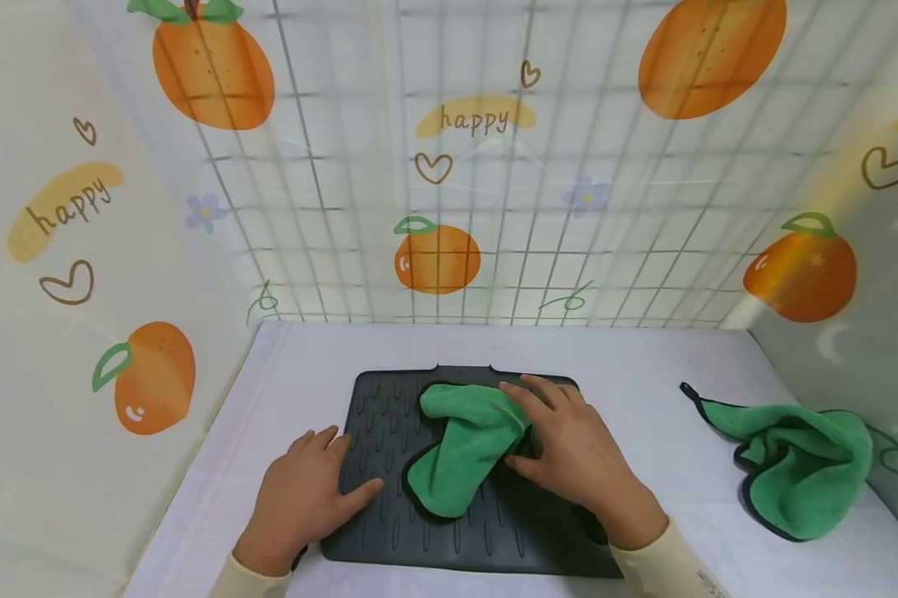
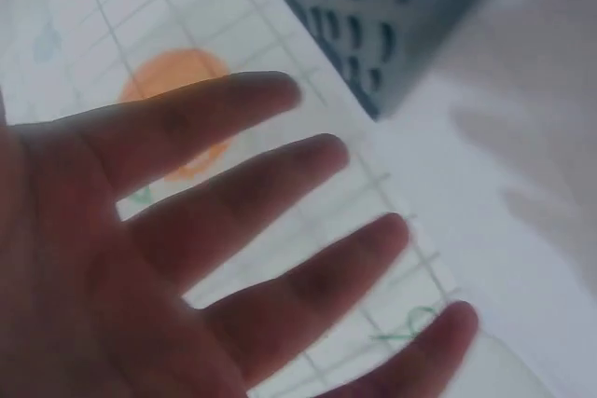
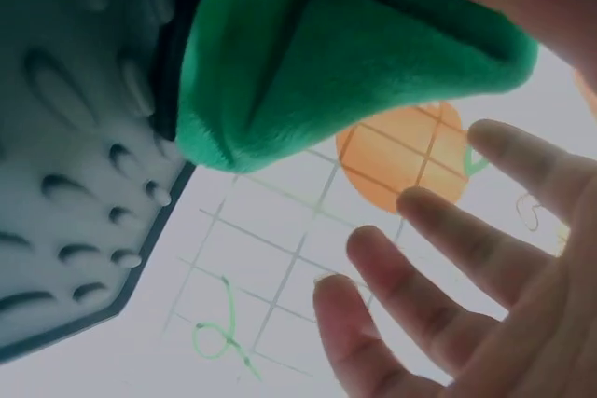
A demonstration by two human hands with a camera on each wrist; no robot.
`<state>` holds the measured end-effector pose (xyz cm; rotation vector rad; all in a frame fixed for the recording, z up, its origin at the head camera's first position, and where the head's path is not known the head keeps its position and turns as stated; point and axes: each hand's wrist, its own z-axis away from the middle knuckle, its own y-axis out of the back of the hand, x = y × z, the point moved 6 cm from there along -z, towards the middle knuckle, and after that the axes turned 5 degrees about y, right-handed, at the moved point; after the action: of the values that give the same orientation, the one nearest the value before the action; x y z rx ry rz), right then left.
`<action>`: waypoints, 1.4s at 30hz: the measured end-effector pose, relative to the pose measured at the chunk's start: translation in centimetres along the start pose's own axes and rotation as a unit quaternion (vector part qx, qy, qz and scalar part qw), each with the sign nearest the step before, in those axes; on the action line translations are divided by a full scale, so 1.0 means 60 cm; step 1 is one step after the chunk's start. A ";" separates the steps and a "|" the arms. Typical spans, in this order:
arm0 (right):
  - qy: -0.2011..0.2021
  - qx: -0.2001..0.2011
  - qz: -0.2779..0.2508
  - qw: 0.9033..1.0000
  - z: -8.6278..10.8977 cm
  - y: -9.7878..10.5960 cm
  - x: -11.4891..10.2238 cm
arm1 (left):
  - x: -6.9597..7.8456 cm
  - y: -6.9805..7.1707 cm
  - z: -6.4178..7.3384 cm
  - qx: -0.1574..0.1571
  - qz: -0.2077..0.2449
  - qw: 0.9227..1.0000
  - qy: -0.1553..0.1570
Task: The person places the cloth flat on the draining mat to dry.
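Observation:
A green cloth (image 1: 467,448) with black edging lies folded and crumpled on a dark grey ribbed mat (image 1: 377,415). My right hand (image 1: 579,444) is over the mat's right half, its thumb and fingers spread around the cloth's right end. The right wrist view shows that cloth (image 3: 308,72) between the thumb and the extended fingers (image 3: 448,240), which do not curl around it. At the mat's left edge is my left hand (image 1: 302,490), thumb reaching over the mat. Its fingers (image 2: 270,174) appear straight and spread in the left wrist view, holding nothing.
Another crumpled green cloth (image 1: 807,465) with black edging and a small loop lies on the white table (image 1: 299,357) at the right. Printed fabric walls (image 1: 449,191) with oranges enclose the back and both sides.

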<state>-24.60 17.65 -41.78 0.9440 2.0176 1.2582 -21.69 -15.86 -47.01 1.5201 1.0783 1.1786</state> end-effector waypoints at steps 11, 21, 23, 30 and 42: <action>-0.059 -0.015 0.024 0.998 0.007 -0.015 0.025 | 0.086 0.023 -0.024 0.063 -0.026 0.987 -0.145; -0.104 -0.109 0.046 0.988 0.012 -0.029 0.029 | 0.124 0.003 -0.049 -0.004 -0.026 0.974 -0.225; -0.100 -0.114 0.039 0.988 0.011 -0.032 0.027 | 0.123 0.002 -0.055 -0.013 -0.022 0.973 -0.231; -0.065 -0.097 0.030 0.993 0.003 -0.043 0.015 | 0.122 -0.013 -0.064 -0.034 -0.025 0.968 -0.248; -0.039 -0.111 0.052 0.992 0.001 -0.064 0.001 | 0.125 -0.031 -0.060 -0.037 -0.037 0.965 -0.258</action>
<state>-25.62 16.56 -45.31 0.9838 1.7462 1.4432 -24.17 -7.73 -46.85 1.5923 0.7202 0.7018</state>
